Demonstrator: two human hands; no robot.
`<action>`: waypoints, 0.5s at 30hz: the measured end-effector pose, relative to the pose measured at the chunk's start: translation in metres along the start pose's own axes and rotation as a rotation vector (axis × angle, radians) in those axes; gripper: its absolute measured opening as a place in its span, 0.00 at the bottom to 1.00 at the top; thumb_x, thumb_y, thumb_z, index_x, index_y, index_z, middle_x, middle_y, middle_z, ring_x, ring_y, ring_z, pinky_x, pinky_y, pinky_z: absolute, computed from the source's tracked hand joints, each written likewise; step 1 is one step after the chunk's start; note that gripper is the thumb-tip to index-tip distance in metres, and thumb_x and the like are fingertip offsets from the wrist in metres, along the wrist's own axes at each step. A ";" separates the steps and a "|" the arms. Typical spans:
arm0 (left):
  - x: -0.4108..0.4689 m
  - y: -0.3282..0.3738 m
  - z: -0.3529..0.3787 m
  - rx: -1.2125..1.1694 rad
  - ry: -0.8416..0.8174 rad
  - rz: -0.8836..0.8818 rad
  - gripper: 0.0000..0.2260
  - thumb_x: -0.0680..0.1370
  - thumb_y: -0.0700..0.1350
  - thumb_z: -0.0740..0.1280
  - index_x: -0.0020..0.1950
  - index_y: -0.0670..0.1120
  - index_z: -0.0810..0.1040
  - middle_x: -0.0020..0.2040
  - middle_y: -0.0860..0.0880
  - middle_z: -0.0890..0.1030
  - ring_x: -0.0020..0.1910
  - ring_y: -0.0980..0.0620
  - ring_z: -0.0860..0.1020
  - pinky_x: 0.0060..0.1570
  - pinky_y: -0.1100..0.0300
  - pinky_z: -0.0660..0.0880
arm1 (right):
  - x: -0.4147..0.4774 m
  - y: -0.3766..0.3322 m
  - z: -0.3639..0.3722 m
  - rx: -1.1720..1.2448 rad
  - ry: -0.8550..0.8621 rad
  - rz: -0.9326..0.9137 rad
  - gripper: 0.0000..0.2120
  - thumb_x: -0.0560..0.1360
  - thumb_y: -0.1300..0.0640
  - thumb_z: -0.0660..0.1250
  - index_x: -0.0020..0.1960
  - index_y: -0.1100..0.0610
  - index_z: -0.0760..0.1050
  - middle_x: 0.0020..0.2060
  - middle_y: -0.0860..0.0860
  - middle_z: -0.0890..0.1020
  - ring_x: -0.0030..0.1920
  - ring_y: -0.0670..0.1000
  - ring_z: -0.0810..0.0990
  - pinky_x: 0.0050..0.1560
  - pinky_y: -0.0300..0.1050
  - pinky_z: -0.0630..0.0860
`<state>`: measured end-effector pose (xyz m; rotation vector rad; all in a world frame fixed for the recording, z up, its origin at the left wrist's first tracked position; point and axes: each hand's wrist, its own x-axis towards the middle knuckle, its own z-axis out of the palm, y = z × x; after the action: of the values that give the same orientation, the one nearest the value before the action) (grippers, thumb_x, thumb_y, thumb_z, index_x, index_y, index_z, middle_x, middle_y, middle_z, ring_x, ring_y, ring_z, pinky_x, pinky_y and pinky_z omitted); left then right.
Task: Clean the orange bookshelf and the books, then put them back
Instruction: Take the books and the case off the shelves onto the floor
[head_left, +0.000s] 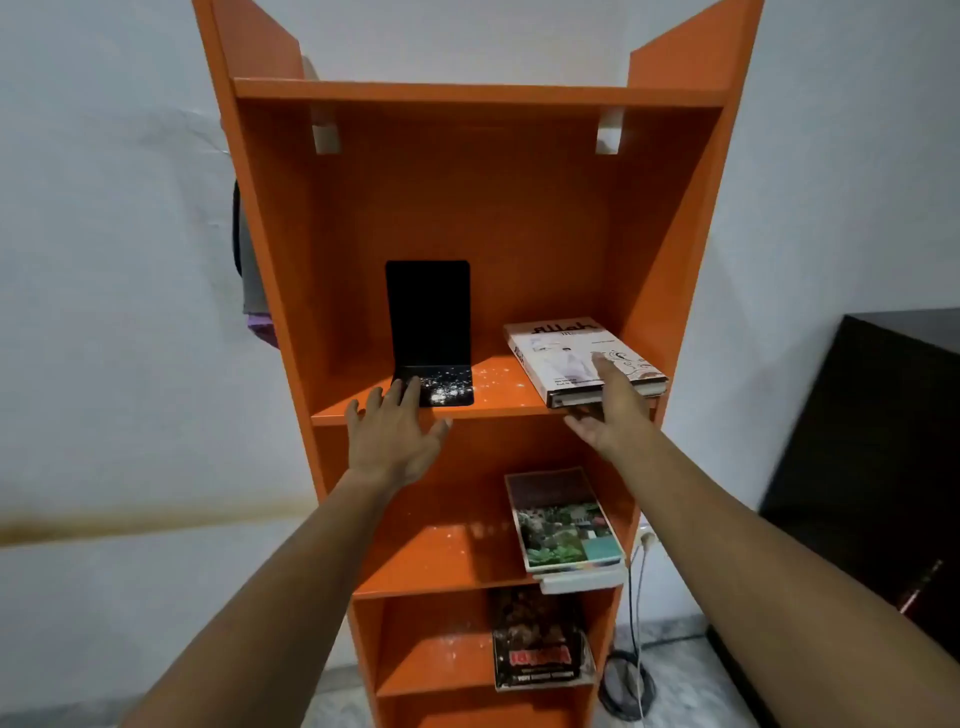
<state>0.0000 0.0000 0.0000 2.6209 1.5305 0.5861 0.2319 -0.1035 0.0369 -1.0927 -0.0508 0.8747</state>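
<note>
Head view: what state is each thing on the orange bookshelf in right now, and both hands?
bookshelf: upright, shelves speckled with white dust.
bookend: upright on the upper shelf, base dusty.
white book: lying flat, cover up.
book stack: flat on the shelf below.
dark book: one shelf lower.
left hand: open, fingertips on the bookend base.
right hand: pinching the white book's front edge.

Big black "Allah" heads the white book (566, 353), just past the right hand's (608, 410) thumb. Its small print, and the dark book's (540, 644) red title well below that hand, are too blurred to read.
</note>
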 end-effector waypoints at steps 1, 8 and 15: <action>0.000 -0.004 0.000 0.004 -0.012 0.000 0.35 0.81 0.67 0.53 0.83 0.50 0.54 0.82 0.46 0.58 0.81 0.42 0.52 0.78 0.38 0.46 | 0.001 0.001 0.004 -0.018 0.029 -0.006 0.34 0.73 0.52 0.78 0.74 0.55 0.68 0.69 0.58 0.76 0.67 0.64 0.76 0.56 0.61 0.78; -0.002 -0.018 0.005 -0.004 0.129 0.060 0.29 0.81 0.63 0.55 0.76 0.49 0.71 0.75 0.47 0.71 0.78 0.44 0.61 0.73 0.43 0.56 | 0.005 0.007 0.013 0.025 0.067 -0.036 0.26 0.73 0.64 0.75 0.67 0.58 0.70 0.55 0.58 0.82 0.53 0.58 0.83 0.45 0.60 0.84; 0.004 -0.003 0.005 -0.214 0.402 -0.175 0.13 0.80 0.55 0.66 0.53 0.50 0.87 0.55 0.46 0.83 0.61 0.41 0.72 0.57 0.45 0.66 | -0.002 0.022 0.005 -0.040 0.077 -0.057 0.27 0.72 0.61 0.75 0.68 0.56 0.70 0.56 0.55 0.83 0.55 0.57 0.83 0.44 0.55 0.80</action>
<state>0.0009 0.0061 -0.0045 2.2757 1.6581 1.2398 0.2156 -0.0976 0.0231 -1.1563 -0.0355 0.7827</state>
